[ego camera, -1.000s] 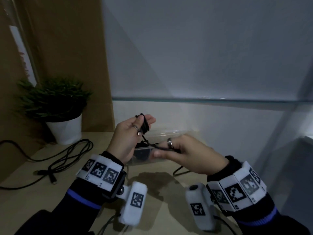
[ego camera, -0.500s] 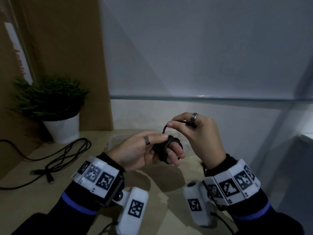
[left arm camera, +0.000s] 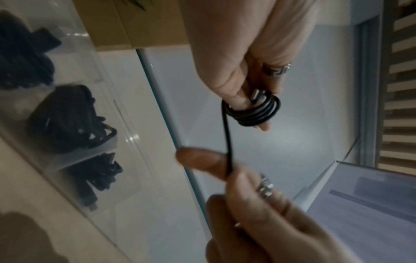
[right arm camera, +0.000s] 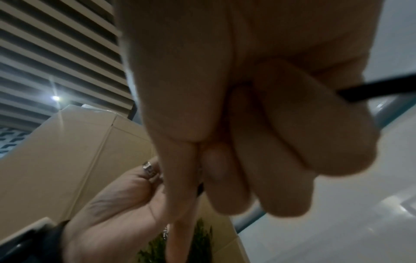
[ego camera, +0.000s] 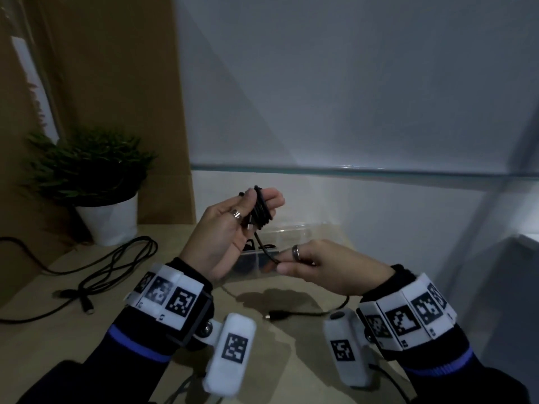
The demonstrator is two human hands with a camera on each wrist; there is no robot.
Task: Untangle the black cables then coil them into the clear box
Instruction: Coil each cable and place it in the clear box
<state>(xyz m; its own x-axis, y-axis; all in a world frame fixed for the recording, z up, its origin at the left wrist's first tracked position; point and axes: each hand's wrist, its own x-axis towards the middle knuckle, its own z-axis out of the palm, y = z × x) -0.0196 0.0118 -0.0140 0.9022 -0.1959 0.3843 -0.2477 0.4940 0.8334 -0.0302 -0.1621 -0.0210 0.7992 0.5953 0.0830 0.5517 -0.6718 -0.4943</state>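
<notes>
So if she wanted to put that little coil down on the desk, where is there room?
Bare desk lies between the loose black cables on the left and the clear box. Nearer, a cable end crosses the patch between both wrists. The clear box already holds bundles in the compartments in view.

A green potted plant (ego camera: 87, 167) in a white pot (ego camera: 109, 220) stands at the back left of the pale wooden surface (ego camera: 35, 339), against a brown cardboard panel (ego camera: 116, 83). A grey-white wall (ego camera: 350, 83) rises behind, with a glass ledge (ego camera: 350, 170) running across it. Slatted panels (right arm camera: 56, 53) show overhead in the right wrist view.
</notes>
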